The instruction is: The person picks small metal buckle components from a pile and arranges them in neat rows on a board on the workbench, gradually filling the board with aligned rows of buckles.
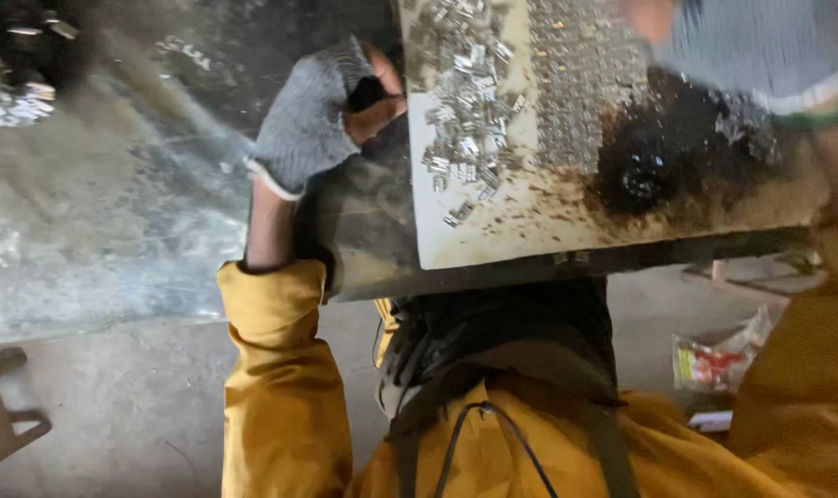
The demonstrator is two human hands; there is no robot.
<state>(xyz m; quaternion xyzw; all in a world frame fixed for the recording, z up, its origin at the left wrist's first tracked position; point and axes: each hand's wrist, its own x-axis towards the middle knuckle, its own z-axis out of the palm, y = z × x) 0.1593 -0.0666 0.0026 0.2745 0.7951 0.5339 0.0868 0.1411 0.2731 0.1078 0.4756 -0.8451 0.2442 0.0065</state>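
Left hand: in a grey fingerless glove, curled closed at the left edge of the board; its fingertips are lost in dark shadow, so what they pinch cannot be made out.
Right hand: only a blurred bit at the top edge, cut off by the frame; whether it is open or closed cannot be told.
Board: pale flat panel, tilted slightly, long axis running left to right, lower edge facing the person; top and right ends cut off or covered.
Metal clips: loose heap of small silvery pieces on the left part of the board, just right of the left hand; single shapes too small to tell.
Ordered rows: small metal pieces set in a close grid on the board, right of the heap; blurred.
Dark stain: black-brown patch on the right part of the board.
Desk: dark grimy surface under the board, mostly hidden.
Plastic sheet: cloudy, spread at left.
Packet: crumpled, red and white, on the floor at lower right.
Yellow sleeve: covers the left forearm.
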